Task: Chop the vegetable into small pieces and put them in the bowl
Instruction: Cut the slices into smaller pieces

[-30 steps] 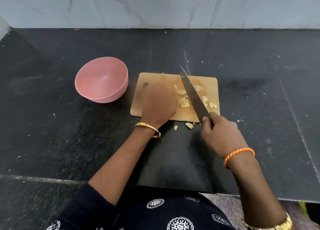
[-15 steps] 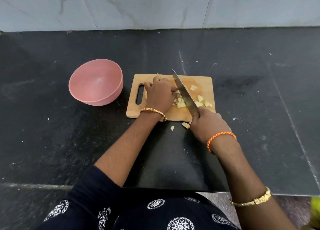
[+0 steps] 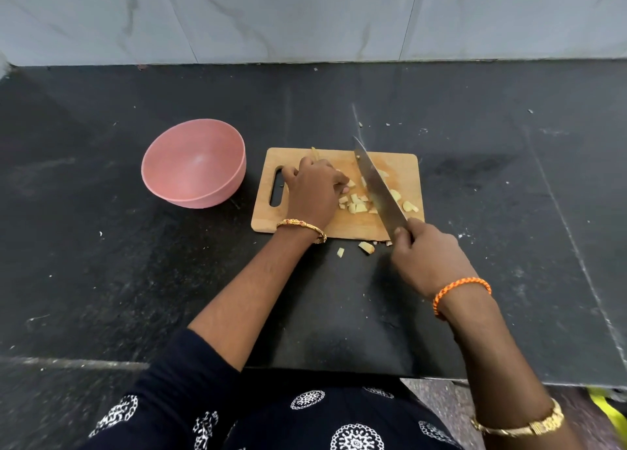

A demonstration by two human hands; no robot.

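The right hand (image 3: 425, 256) is gripping the knife (image 3: 378, 188) by its handle, the blade slanting over the wooden cutting board (image 3: 339, 224). The left hand (image 3: 314, 191) is resting on the board with fingers curled; whether it is pinching anything, I cannot tell. Pale vegetable pieces (image 3: 356, 205) are lying on the board, two more (image 3: 366, 247) on the dark desk (image 3: 135, 263). The pink bowl (image 3: 193, 164) is sitting left of the board.
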